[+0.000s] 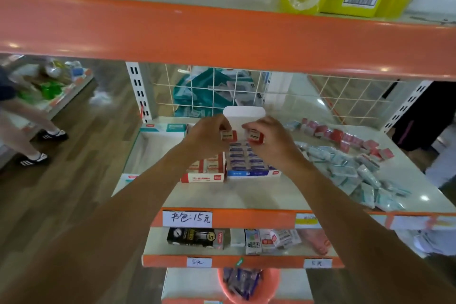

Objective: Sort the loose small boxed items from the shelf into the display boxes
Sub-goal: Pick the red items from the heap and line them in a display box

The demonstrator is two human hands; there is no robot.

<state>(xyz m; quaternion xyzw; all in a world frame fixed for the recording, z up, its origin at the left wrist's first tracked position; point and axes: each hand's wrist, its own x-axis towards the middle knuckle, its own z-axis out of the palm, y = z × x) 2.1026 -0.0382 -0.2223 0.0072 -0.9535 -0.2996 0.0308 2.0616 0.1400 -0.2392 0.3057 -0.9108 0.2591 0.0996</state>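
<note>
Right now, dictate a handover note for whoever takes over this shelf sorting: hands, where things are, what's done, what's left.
Left hand: fingers pinch a small red box over the rear of the red display box.
Right hand: grips a second red box just beside it.
Done: blue display box looks full; the red one holds some rows.
Left: place both held boxes, then sort the loose red boxes at the shelf's right rear and the pale teal packets heaped on the right.
</note>
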